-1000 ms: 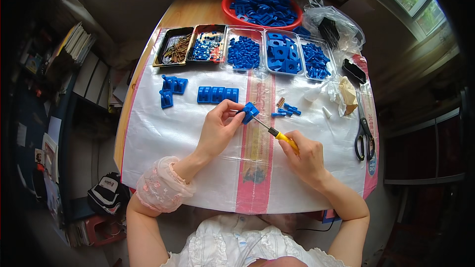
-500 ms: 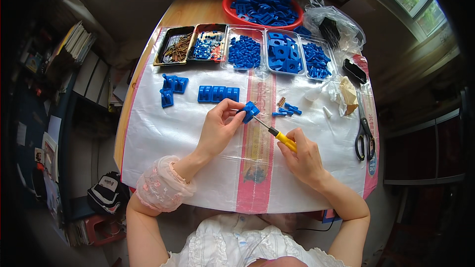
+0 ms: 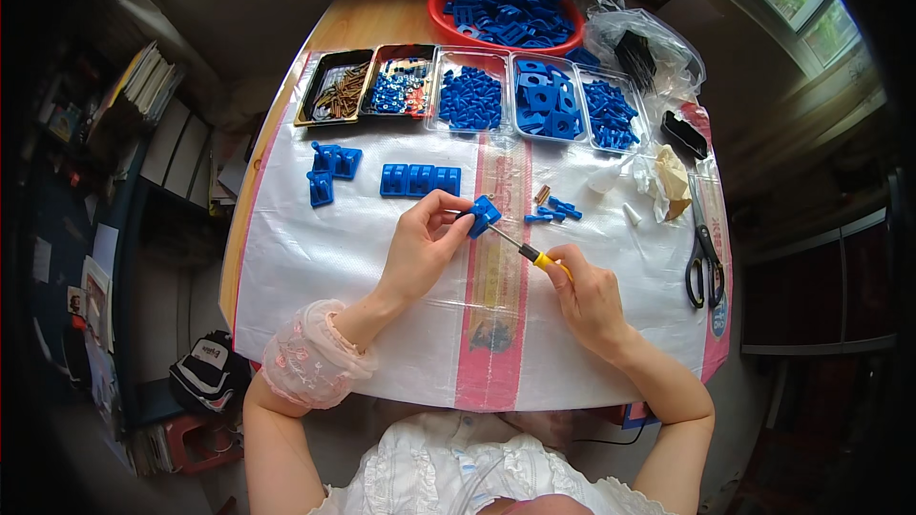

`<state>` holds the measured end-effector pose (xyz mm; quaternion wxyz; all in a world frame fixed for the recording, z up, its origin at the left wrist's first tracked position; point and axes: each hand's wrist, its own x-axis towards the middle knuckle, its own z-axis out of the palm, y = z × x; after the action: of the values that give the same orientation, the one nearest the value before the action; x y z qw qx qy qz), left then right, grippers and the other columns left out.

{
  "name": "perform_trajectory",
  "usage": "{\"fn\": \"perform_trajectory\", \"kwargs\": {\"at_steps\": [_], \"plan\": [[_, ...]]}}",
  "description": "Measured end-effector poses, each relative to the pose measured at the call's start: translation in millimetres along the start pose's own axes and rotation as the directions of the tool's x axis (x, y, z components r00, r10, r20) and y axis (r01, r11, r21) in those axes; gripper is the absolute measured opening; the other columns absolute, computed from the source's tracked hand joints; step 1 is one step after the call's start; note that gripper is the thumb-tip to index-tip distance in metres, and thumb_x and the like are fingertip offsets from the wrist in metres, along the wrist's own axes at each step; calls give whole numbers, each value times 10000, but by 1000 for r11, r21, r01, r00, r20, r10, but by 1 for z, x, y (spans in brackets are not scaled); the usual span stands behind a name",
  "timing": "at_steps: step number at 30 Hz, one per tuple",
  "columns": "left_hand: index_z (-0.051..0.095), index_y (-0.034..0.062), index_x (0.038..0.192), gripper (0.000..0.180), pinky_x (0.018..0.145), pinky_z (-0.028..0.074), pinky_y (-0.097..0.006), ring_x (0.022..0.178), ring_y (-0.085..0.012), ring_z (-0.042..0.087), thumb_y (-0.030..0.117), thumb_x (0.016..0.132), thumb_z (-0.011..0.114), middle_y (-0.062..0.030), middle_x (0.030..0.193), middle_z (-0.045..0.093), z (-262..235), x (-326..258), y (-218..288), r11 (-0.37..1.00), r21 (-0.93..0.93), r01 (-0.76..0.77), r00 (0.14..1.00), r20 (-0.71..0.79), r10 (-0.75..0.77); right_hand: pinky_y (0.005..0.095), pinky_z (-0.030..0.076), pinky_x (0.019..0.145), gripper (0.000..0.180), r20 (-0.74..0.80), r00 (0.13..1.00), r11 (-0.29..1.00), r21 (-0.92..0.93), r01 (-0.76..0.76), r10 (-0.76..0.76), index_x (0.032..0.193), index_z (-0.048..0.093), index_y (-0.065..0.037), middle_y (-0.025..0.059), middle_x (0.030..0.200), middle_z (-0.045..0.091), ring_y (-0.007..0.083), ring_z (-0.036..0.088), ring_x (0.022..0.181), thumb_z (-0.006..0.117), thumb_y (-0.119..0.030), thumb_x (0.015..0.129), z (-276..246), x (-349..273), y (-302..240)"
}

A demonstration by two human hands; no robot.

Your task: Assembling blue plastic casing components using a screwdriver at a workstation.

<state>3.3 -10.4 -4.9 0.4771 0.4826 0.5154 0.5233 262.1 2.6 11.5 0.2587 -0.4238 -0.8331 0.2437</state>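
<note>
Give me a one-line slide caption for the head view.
Left hand grips a blue part while the right hand holds a yellow-handled screwdriver to it.

Left hand (image 3: 427,240) pinching blue plastic part (image 3: 484,216), right hand (image 3: 585,294) gripping yellow-handled screwdriver (image 3: 530,253), tip at the part, row of three blue pieces (image 3: 420,180) nearby, filled trays and red basin (image 3: 437,17) behind.

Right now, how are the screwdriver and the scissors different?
The screwdriver has yellow on its handle; the scissors have black handles. The screwdriver is in the right hand, its tip at a blue piece; the scissors lie on the sheet. The scissors have two finger loops; the screwdriver has one straight shaft. Both have some black.
</note>
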Motion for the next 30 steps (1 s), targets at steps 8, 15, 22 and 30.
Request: {"fn": "perform_trajectory", "kwargs": {"at_steps": [8, 15, 22, 30], "plan": [[642, -2, 1143, 150, 863, 564, -221, 978, -80, 690, 57, 1007, 664, -49, 1046, 718, 0, 1, -1, 1000, 13, -5, 1000, -8, 5, 451, 514, 585, 261, -22, 999, 998, 55, 28, -27, 1071, 549, -39, 184, 863, 685, 390, 673, 698, 741, -133, 920, 5, -1, 1], [641, -10, 1149, 165, 876, 572, -236, 986, -97, 694, 58, 1002, 671, -63, 1075, 716, 0, 1, -3, 1000, -7, -3, 1000, 3, 3, 430, 499, 580, 142, -20, 999, 999, 17, 37, -37, 981, 647, -26, 169, 856, 681, 353, 663, 681, 695, -158, 960, -4, 4, -5], [642, -27, 1135, 162, 850, 581, -251, 963, -114, 695, 52, 996, 665, -76, 1048, 707, 1, 1, -3, 1000, -26, -8, 1000, -9, 7, 432, 489, 555, 143, 33, 999, 1000, 6, -9, 9, 1055, 657, -46, 156, 771, 683, 343, 656, 613, 641, -178, 1004, -6, 2, -5], [643, -26, 1140, 166, 859, 583, -255, 967, -117, 696, 59, 999, 667, -75, 1057, 709, 0, 1, -3, 999, -43, -5, 1000, -9, 5, 445, 519, 584, 250, 42, 999, 993, 116, 5, -10, 1146, 562, -41, 198, 853, 701, 381, 682, 662, 707, -114, 955, -9, 4, -13]]}}
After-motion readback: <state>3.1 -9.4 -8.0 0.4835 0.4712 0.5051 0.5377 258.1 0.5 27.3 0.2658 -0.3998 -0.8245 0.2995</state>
